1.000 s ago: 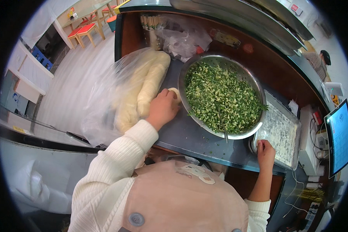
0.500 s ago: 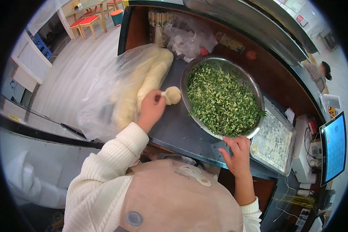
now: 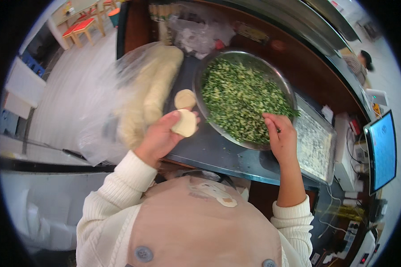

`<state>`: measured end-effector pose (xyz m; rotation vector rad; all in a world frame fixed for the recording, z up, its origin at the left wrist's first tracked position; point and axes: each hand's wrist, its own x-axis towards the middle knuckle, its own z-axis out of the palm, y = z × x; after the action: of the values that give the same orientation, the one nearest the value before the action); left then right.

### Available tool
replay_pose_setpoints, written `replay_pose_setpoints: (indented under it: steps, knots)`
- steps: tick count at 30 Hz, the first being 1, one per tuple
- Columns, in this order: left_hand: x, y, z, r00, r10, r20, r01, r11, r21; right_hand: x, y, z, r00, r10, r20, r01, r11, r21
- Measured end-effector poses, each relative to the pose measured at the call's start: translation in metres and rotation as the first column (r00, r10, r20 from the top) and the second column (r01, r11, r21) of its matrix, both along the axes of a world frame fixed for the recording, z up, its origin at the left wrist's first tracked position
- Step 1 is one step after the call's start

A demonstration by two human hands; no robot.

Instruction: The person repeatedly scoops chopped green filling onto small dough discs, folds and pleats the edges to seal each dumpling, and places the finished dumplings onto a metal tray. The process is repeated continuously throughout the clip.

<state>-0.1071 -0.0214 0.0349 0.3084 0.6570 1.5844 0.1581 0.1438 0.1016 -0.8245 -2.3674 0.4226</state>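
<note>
My left hand (image 3: 162,135) holds a thin round dough wrapper (image 3: 185,123) on its fingers, the thumb resting on its edge. Just beyond it, more round dough wrappers (image 3: 184,99) lie on the dark counter. A large steel bowl (image 3: 201,116) is filled with a chopped green and pale-yellow filling (image 3: 240,102). Over the bowl's near right side, my right hand (image 3: 281,135) has thumb and fingers pinched together at the filling; what they grip is hidden. Left of the bowl, long pale dough rolls (image 3: 158,84) lie in a clear plastic bag (image 3: 98,120).
A metal tray (image 3: 318,147) dusted with white flour stands right of the bowl. A crumpled plastic bag (image 3: 198,33) and a holder of chopsticks (image 3: 164,22) are at the back. Farther right are a screen (image 3: 382,151) and cables. A person (image 3: 358,66) is beyond the counter.
My left hand has lifted one wrapper off the others and brought it nearer to me. My right hand has moved from the bowl's near rim up over the filling. The view has shifted slightly.
</note>
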Motion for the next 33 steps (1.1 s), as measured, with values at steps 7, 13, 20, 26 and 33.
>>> replay_pose_setpoints:
  steps: [7,13,20,26,33]
  knots:
    - [0.01,-0.002,0.008,0.994,0.033,-0.102,-0.052,0.98,-0.19,0.012,-0.01,0.023,0.976,0.151,0.159,-0.143,0.988,-0.056]
    - [0.003,-0.005,0.018,0.98,0.156,-0.125,-0.174,0.973,-0.15,0.023,-0.031,0.035,0.964,0.205,0.167,-0.183,0.974,-0.135]
    - [0.002,0.005,0.034,0.97,0.233,0.067,-0.219,0.962,-0.164,0.026,-0.051,0.013,0.951,-0.257,-0.171,0.099,0.779,-0.619]
    - [0.009,0.022,0.047,0.982,0.075,0.172,-0.064,0.996,-0.069,0.028,-0.038,-0.011,0.761,-0.519,-0.389,-0.067,0.534,-0.843]
    - [0.05,0.058,0.056,0.999,-0.023,0.043,0.028,0.992,-0.121,0.029,-0.045,-0.001,0.689,-0.436,-0.579,-0.181,0.67,-0.72]
